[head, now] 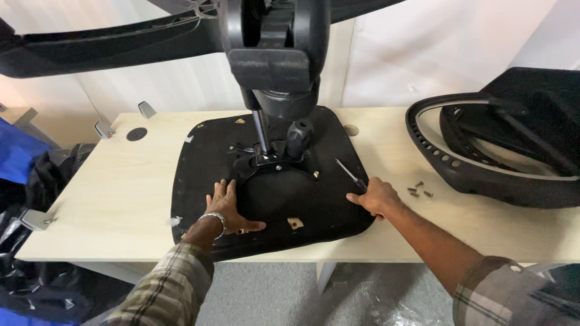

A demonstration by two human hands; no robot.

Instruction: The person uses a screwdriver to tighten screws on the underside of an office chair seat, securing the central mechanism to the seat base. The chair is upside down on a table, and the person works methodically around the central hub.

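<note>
A: Head view, the only one here. What do the hands have?

B: The left hand lies open, palm down, fingers spread on the upturned black seat pan, which rests flat on the pale wooden tabletop. The right hand is closed around the handle of a screwdriver, whose shaft slants up and left over the seat's right part, tip short of the metal mounting plate.

A: And what might go wrong?

B: I judge the tall part the main worry. The gas column and wheeled base stand up from the plate with the arms spreading wide overhead; if the plate's fastenings are loose, that top-heavy mass could lean and drag the seat, and one flat palm may not check it.

A: Anything smaller?

B: The loose screws lie near the right wrist, beside the black chair backrest frame. A sweep of the forearm could scatter them toward the edge. The screwdriver tip could also skid off a screw head and gouge the pan, or jab toward the left hand, which lies not far off

A: The black knob?

B: Just beside the column, crowding the tool's approach
</note>
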